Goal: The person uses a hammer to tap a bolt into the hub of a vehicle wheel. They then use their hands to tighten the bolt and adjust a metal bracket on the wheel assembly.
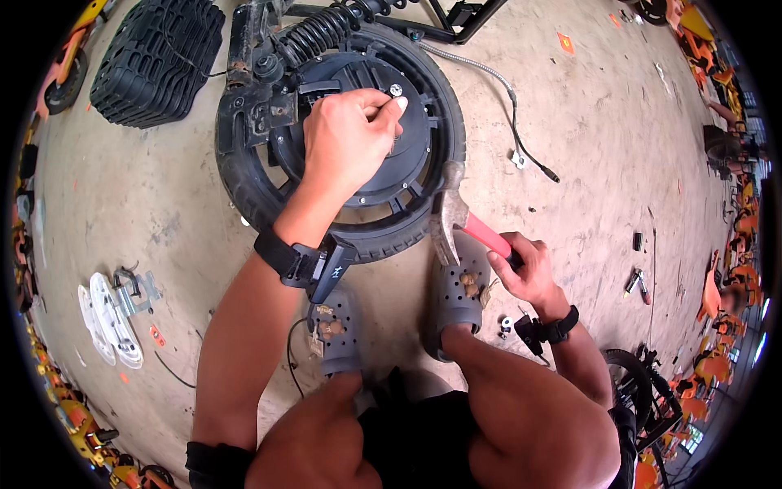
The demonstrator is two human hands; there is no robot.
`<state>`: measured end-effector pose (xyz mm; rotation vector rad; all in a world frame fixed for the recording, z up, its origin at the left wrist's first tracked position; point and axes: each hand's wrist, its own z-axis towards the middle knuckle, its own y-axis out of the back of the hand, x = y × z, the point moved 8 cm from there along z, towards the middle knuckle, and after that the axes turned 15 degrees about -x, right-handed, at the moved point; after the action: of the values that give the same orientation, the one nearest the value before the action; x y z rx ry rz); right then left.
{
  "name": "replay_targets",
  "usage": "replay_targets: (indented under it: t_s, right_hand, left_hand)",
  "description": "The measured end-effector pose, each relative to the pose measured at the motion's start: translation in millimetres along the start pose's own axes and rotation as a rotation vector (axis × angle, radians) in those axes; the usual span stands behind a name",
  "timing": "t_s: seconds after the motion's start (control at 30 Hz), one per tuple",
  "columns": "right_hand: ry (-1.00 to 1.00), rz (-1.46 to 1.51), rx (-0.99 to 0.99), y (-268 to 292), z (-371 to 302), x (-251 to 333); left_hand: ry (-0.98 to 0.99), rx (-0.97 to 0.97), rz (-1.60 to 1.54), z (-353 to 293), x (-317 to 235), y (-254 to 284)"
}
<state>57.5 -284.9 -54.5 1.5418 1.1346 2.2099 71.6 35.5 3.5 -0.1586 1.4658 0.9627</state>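
Note:
A black scooter wheel point(450, 114) with a round hub cover lies flat on the floor in front of me. Over the hub, my left hand point(349, 134) is closed in a pinch. A small metal piece with a round shiny end point(397, 90) sticks up at its thumb and fingertips; its lower part is mostly hidden by the fingers. My right hand point(528, 267) is wrapped round the black end of a red handle. It belongs to a claw hammer point(453, 213), whose worn metal head is at the tyre's near right edge, above my right shoe.
A black coil-spring shock absorber point(322, 33) runs over the wheel's far side. A black plastic basket point(155, 61) stands far left, with white metal plates point(110, 318) nearer. A cable point(509, 90) trails rightward. Small tools point(638, 285) lie right; orange vehicles line the edges.

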Motion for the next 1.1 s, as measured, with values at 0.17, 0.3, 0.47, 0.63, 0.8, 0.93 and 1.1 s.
replay_targets:
  t_s: [0.17, 0.3, 0.47, 0.63, 0.8, 0.93, 1.1]
  right_hand:
    - [0.362, -0.014, -0.006, -2.6, 35.5, 40.3]
    - [0.541, -0.143, 0.019, -10.4, 49.4, 56.2]
    - [0.565, -0.148, -0.092, -13.7, 53.9, 55.2]
    - [0.600, -0.156, -0.067, -20.1, 50.7, 54.9]
    - [0.600, -0.194, -0.064, -17.9, 42.0, 51.8]
    - [0.598, -0.219, -0.083, -20.7, 43.5, 55.5]
    - [0.565, -0.201, -0.139, -21.5, 48.3, 51.6]
  left_hand:
    - [0.014, -0.007, 0.018, -2.1, -2.7, -1.7]
    - [0.032, 0.005, 0.025, -3.1, -0.1, -1.4]
    - [0.022, 0.010, 0.004, -3.5, -2.0, -3.1]
    - [0.100, 0.025, -0.038, -4.8, 0.8, -1.8]
    - [0.081, 0.032, -0.023, -4.2, -0.9, -3.2]
    - [0.086, 0.041, -0.020, -3.5, -1.9, -2.3]
    - [0.072, 0.044, -0.001, -2.5, 0.5, -2.3]
